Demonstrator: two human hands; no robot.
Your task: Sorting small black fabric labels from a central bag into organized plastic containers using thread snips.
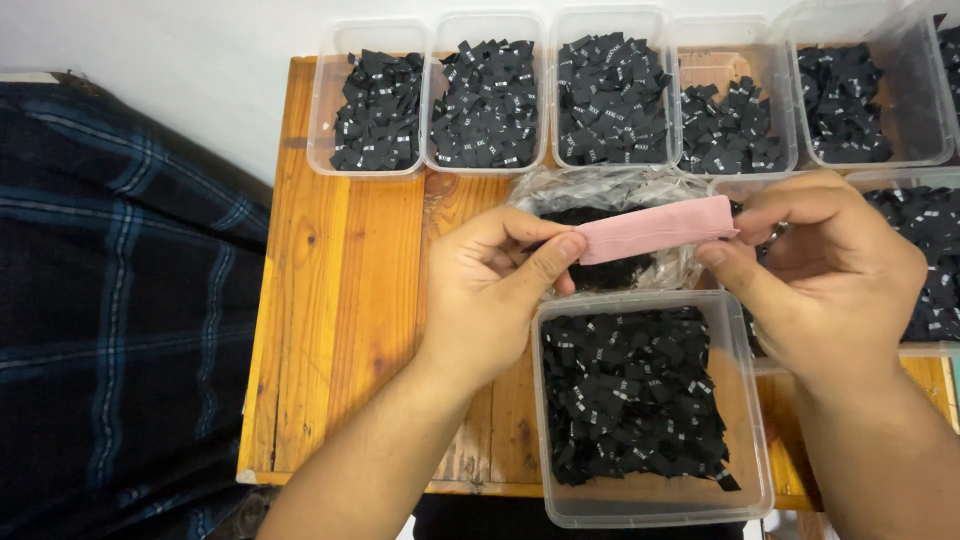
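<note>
Between my two hands, the pink strip (pixel 655 228) is stretched: left fingers (pixel 545 255) pinch one end, right fingers (pixel 722 252) the other, just above a clear tub (pixel 650 505) of black labels (pixel 630 395) on the counter (pixel 350 300).

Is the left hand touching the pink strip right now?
Touching. The head view shows the left hand pinching one end of the pink strip between thumb and fingers.

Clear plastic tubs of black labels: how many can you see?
7, maybe more hidden: five along the back, one nearest, one far right behind the right hand.
</note>
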